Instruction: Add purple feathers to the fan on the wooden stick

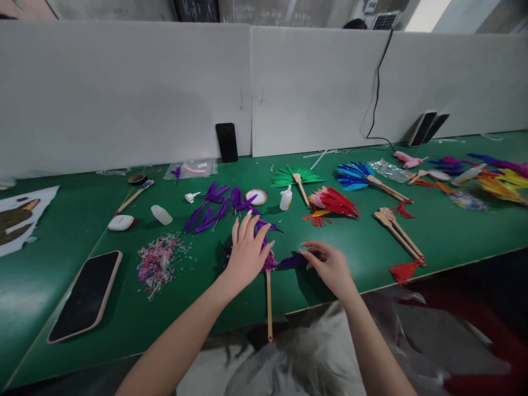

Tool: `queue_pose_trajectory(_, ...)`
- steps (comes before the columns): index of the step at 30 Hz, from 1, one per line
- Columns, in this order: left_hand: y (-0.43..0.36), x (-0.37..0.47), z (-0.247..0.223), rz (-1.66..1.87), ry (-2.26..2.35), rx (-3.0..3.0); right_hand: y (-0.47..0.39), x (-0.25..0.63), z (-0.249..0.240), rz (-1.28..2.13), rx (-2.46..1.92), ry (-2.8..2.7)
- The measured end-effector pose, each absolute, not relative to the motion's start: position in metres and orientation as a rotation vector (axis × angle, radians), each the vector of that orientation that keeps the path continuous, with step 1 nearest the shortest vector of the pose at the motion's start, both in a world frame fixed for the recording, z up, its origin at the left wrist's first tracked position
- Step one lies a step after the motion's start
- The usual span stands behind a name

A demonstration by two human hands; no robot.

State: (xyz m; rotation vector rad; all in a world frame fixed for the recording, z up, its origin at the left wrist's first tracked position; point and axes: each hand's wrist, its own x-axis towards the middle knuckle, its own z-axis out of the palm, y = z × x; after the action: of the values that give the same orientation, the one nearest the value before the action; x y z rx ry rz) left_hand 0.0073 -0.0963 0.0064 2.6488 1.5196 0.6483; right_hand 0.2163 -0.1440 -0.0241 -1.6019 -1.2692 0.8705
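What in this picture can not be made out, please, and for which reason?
All in the head view:
Purple fan: its left part, hidden by the left hand.
Dark feather: partly covered by the right hand.
Paper: cut off by the left edge.
Wall writing: too small and blurred to read.

Smooth wooden handle point(269, 302), soft-looking feathers point(292, 260), glossy phone screen point(87, 294), plastic bottle point(285, 199), matt partition point(124, 93)
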Motion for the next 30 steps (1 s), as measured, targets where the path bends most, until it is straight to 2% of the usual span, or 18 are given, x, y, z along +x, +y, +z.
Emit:
queue_pose_trajectory(12, -0.186, 0.002, -0.017, 0.554, 1.472, 2.795, -0.137, 0.217, -0.02, 0.907, -1.569, -1.323)
queue_pose_trajectory(30, -0.186, 0.001, -0.025, 0.469, 1.503, 2.874, -0.136, 0.217, -0.019, 0.835, -1.598, -1.399)
